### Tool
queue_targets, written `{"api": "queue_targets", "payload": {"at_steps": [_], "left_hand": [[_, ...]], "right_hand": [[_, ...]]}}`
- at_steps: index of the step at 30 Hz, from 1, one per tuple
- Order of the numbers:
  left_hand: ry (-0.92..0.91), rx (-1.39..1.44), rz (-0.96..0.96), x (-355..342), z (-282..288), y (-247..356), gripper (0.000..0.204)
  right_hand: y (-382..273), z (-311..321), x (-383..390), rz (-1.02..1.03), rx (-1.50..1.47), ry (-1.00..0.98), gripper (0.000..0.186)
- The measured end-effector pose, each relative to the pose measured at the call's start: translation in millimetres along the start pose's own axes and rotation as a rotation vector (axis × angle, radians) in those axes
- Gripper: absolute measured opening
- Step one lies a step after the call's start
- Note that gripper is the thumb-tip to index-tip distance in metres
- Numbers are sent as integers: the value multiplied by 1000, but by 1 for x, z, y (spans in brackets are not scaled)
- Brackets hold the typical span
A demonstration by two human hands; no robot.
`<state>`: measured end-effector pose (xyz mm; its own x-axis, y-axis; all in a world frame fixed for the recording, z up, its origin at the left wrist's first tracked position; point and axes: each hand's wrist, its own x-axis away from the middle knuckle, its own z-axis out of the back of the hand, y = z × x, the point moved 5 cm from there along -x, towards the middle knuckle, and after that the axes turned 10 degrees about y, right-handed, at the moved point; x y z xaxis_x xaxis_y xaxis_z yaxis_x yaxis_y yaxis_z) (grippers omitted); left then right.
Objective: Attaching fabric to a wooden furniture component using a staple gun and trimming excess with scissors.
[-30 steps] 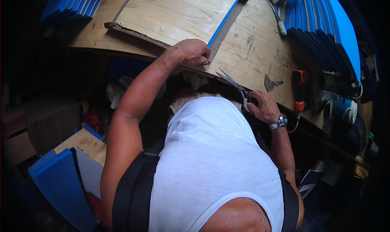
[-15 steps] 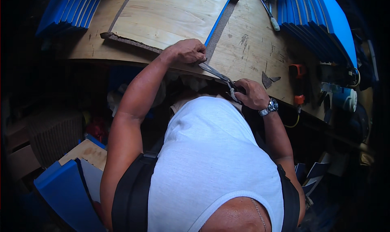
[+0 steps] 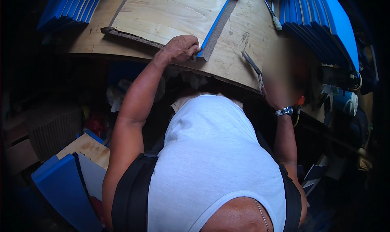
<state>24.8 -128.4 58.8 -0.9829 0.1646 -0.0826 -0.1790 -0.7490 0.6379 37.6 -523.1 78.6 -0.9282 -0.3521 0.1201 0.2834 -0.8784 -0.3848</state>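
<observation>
A pale wooden panel (image 3: 170, 13) lies on a larger brown sheet (image 3: 221, 26), whose margins show around it; a blue edge (image 3: 215, 22) runs along the panel's right side. At the panel's near right corner, my left hand (image 3: 180, 49) is closed, with a small bit of the brown sheet showing under its fingers. Off to the right, my right hand (image 3: 280, 79) holds scissors (image 3: 252, 64) by the handles, blades pointing up and left over the table's front edge. A blurred patch covers most of that hand.
Blue-covered panels stand stacked at the far left (image 3: 73, 6) and far right (image 3: 319, 20) of the wooden table (image 3: 235, 67). A light-handled tool (image 3: 276, 22) lies beside the right stack. A blue container (image 3: 345, 100) sits at the right. Below left is a blue padded piece (image 3: 65, 187).
My right hand and the scissors have moved right, away from the panel's corner. My left hand has shifted slightly left, and the brown margin's angled end now shows beside it.
</observation>
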Motion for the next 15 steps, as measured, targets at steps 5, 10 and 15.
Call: {"api": "queue_targets", "payload": {"at_steps": [5, 10, 15], "left_hand": [[47, 97, 97, 4, -2, -4, 21], [26, 143, 180, 5, 1, -1, 19], [49, 130, 179, 4, 0, 0, 19]], "right_hand": [[31, 0, -3, -175, 54, 224, 24], [58, 6, -11, -53, 114, 314, 32], [153, 57, 11, -334, 485, 665, 53]]}}
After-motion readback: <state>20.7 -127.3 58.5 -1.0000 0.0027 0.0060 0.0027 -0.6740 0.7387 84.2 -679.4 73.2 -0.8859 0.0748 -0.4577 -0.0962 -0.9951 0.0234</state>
